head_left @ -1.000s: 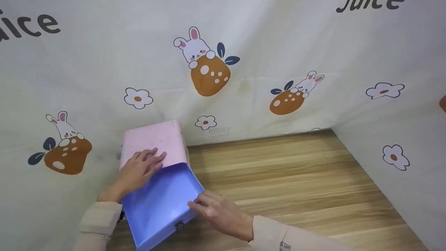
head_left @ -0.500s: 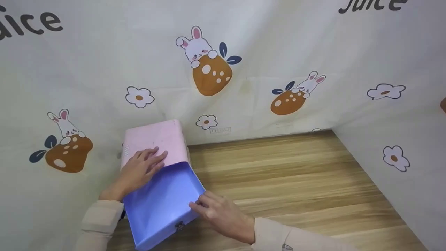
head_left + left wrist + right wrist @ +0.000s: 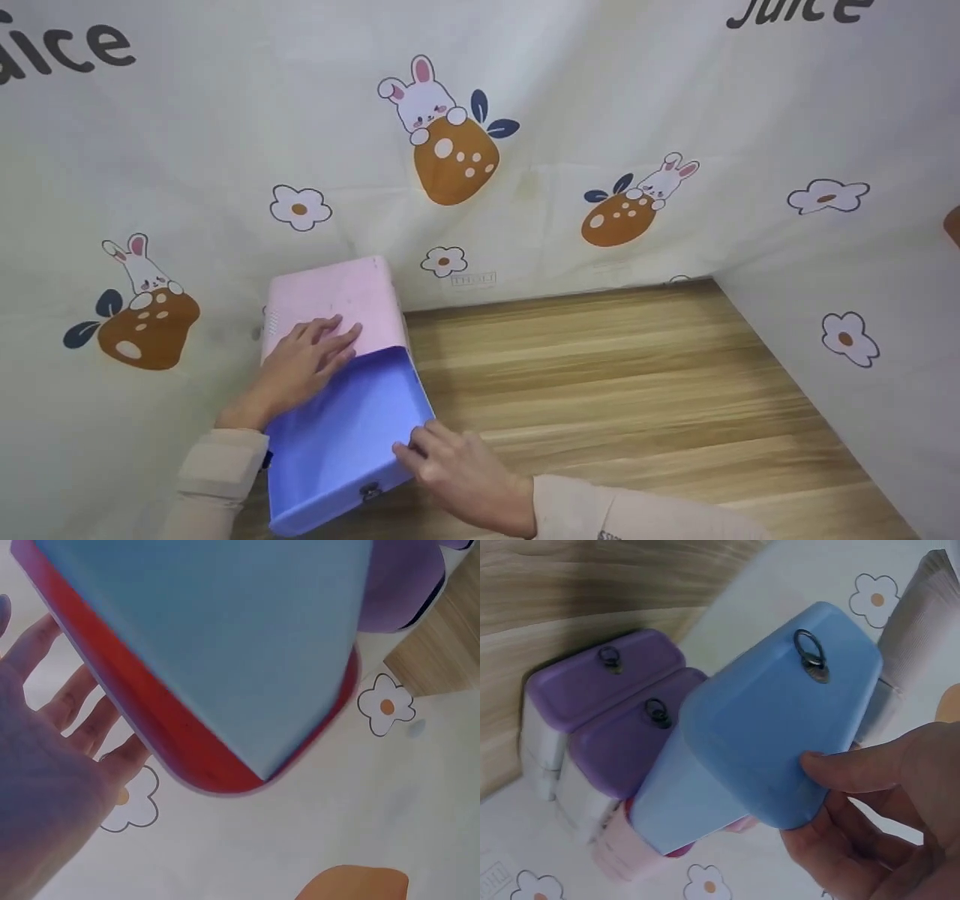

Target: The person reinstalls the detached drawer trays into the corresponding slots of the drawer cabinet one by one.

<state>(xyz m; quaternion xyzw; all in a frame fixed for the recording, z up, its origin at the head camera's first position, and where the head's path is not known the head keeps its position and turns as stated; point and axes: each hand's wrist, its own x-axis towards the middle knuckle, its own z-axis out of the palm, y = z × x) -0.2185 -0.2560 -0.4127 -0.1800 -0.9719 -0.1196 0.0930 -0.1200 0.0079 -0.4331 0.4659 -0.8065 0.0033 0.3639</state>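
Note:
A small drawer cabinet with a pink top section stands at the left by the backdrop. Its blue drawer sticks far out toward the viewer, with nothing inside, and sits askew to the casing. My left hand rests on the pink top, fingers extended. In the left wrist view those fingers lie along the casing's side, beside its red-lined opening. My right hand pinches the right corner of the drawer's front, thumb on the front face and fingers behind. A metal ring pull hangs on that face.
Below the blue drawer, the right wrist view shows two purple drawer fronts with ring pulls. A wood-grain table stretches to the right. A printed cloth with rabbits and flowers rises behind and at the right.
The drawer's front has shifted a little left and its skew has lessened, my right hand moving with it. My left hand has stayed on the pink top.

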